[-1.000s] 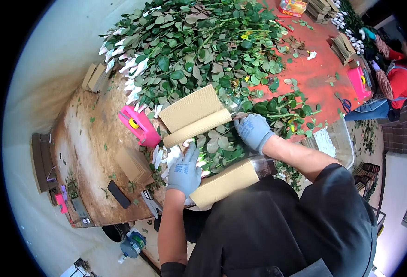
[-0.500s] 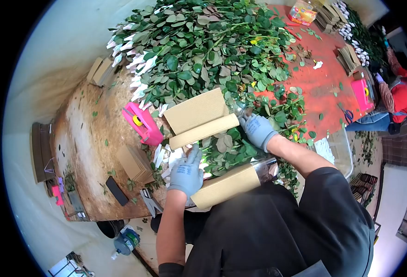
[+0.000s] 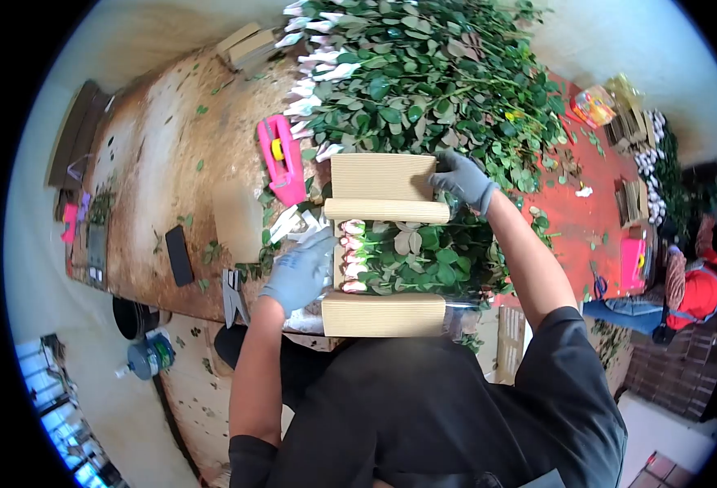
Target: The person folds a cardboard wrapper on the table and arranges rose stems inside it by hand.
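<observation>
A row of pink and white roses (image 3: 354, 259) with green leaves lies on a corrugated cardboard sheet (image 3: 384, 315), which is folded up in front of and behind them. My gloved left hand (image 3: 300, 273) rests at the sheet's left edge beside the rose heads, its fingers stretched out. At the right end of the raised rear flap (image 3: 387, 176), my gloved right hand (image 3: 466, 182) has its fingers bent around the cardboard edge. Clear plastic shows at the sheet's right side. A pink tape dispenser (image 3: 282, 161) stands behind my left hand.
A large pile of leafy rose stems (image 3: 432, 89) covers the back of the table. Left are a phone (image 3: 179, 255), a stapler (image 3: 234, 297) and cardboard pieces (image 3: 239, 224). A person in red (image 3: 704, 297) stands at the far right near scissors (image 3: 599, 283).
The camera view has shifted. My right hand has moved from the folded roll's end to the rear flap's right edge. The rose heads, earlier mostly hidden, now show beside my left hand.
</observation>
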The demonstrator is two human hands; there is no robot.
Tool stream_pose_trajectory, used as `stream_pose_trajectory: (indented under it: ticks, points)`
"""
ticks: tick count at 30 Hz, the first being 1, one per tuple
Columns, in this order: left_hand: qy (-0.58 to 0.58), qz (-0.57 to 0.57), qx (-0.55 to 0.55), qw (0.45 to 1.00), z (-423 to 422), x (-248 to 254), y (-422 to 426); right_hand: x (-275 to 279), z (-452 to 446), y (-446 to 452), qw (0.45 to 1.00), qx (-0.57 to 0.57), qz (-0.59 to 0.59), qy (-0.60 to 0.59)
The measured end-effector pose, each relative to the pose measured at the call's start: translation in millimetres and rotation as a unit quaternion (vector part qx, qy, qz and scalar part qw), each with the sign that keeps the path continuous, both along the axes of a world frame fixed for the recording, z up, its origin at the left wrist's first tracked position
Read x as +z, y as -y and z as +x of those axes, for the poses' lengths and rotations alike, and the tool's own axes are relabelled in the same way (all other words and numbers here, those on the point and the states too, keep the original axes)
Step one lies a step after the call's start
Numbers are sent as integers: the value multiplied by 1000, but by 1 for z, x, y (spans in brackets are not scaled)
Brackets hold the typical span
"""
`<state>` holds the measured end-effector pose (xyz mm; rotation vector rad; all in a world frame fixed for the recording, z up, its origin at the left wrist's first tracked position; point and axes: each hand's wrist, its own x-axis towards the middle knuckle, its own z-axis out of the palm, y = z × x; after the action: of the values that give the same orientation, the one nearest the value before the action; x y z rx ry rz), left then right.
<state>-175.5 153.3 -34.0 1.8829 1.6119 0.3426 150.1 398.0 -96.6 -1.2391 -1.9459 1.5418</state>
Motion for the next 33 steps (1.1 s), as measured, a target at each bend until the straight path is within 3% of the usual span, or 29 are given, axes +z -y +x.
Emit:
stream_pose_trajectory:
  ticks: [2, 4, 5, 7, 10, 11, 12, 14, 16, 18, 19, 20, 21, 22, 24, 26, 28, 30, 31, 33]
  points:
    - [37, -16, 63, 997, -11, 10, 11, -6, -10, -6, 996, -50, -64, 21]
    - [46, 25, 83, 995, -16, 16, 19, 25, -21, 2, 979, -118, -165, -7]
    - [59, 16, 96, 994, -18, 20, 21, 13, -16, -5, 979, -123, -159, -15]
    - [78, 50, 101, 991, -18, 22, 22, 25, -18, 3, 984, -151, -20, -90]
    - [141, 98, 164, 971, -2, 30, 13, 108, -21, 29, 968, -160, 130, -146]
    - [224, 59, 199, 952, 4, 38, 8, 139, -22, 43, 964, -166, 127, -162]
    - [227, 61, 205, 950, 8, 30, 3, 165, -21, 58, 960, -174, 125, -178]
    - [269, 123, 241, 925, 15, 15, -6, 197, -14, 83, 959, -133, 154, -198]
    - [319, 137, 256, 902, 18, 16, -11, 208, 14, 96, 976, -7, 124, -177]
    - [309, 66, 151, 937, 8, 21, -8, 204, 17, 102, 930, 186, -11, -316]
    - [300, 112, 51, 946, -5, 15, -1, 199, 17, 106, 908, 225, -21, -354]
    - [446, -63, 109, 886, -3, 7, 4, 194, 14, 101, 905, 227, -23, -360]
    - [410, -26, 85, 908, -5, -11, 12, 188, 11, 96, 902, 229, -26, -366]
    - [371, -31, 66, 926, -3, -7, 21, 189, 3, 102, 918, 167, -103, -344]
    - [292, -38, 24, 955, 0, 1, 39, 169, -21, 105, 975, 147, -119, -112]
    - [158, -27, -42, 986, 4, 9, 42, 120, -65, 118, 970, 180, -161, 21]
    - [155, -30, -54, 986, 2, -3, 44, 95, -102, 133, 917, 330, -42, 220]
    - [151, -32, -64, 986, -2, -3, 40, 52, -108, 156, 902, 355, 155, 189]
    - [178, -78, -49, 980, -3, 3, 40, 49, -115, 164, 897, 326, 145, 260]
    - [212, -158, 8, 965, -9, 6, 42, 57, -118, 173, 890, 329, 144, 282]
